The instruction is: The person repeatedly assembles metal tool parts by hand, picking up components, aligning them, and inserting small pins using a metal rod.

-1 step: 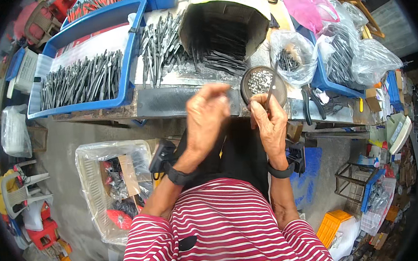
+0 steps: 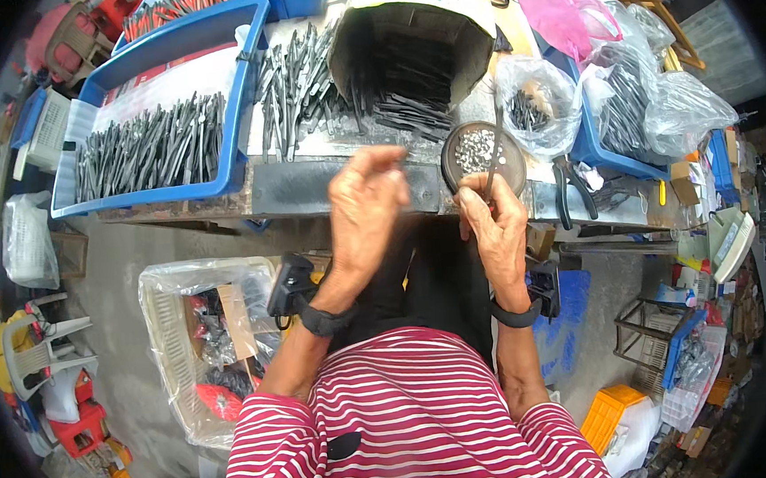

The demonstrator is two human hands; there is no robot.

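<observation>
My right hand [image 2: 495, 222] pinches a thin dark metal strip [image 2: 499, 131] that points up and away, over the right part of a round brown dish [image 2: 525, 171]. Small shiny silvery pieces [image 2: 476, 151] lie in that dish. To its left, at the bench's front edge, my left hand [image 2: 365, 209] hovers with fingers loosely bent and apart. Its fingertips are smeared by motion, and I see nothing between them. Beyond the hands, a carton [image 2: 474, 50] on its side opens toward me, with many dark strips [image 2: 411, 113] spilling from its mouth.
A blue tray [image 2: 234, 116] full of dark strips stands at the left of the bench. On the right are a clear bag [image 2: 562, 129] of strips, black-handled pliers [image 2: 573, 192] and a pink plastic bag [image 2: 554, 14]. Below left sits a plastic-lined crate [image 2: 164, 343].
My left hand has shifted slightly left, away from the dish, and its fingers are more bent. My right hand stays in place; the strip in it tilts a little more upright.
</observation>
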